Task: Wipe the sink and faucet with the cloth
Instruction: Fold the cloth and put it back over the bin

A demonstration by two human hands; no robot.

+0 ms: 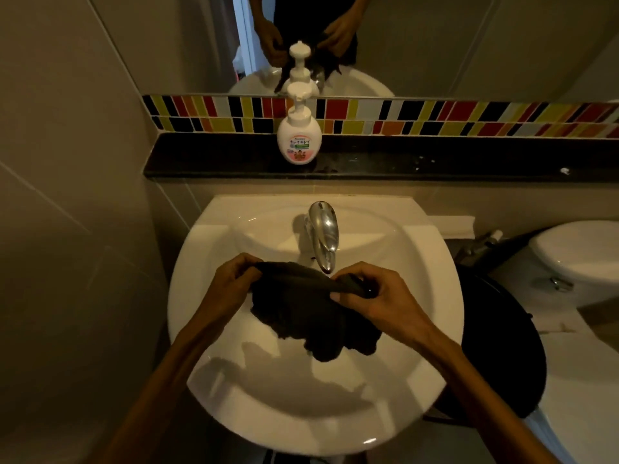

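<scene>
Both hands — left hand [231,279] and right hand [375,293] — were pinched shut on the top edge of the dark cloth [311,316], held spread above the sink [207,283] just below the faucet [323,236] — wiping apparently not yet begun, with neither surface touched.

light: dim, warm yellow cast | shadows: arm-and-cloth shadow falls inside the sink [207,329] on its near wall | glare: highlights on faucet [323,229] | edges: wide-angle bending (walls bow outward), corners dark, mild softness
</scene>
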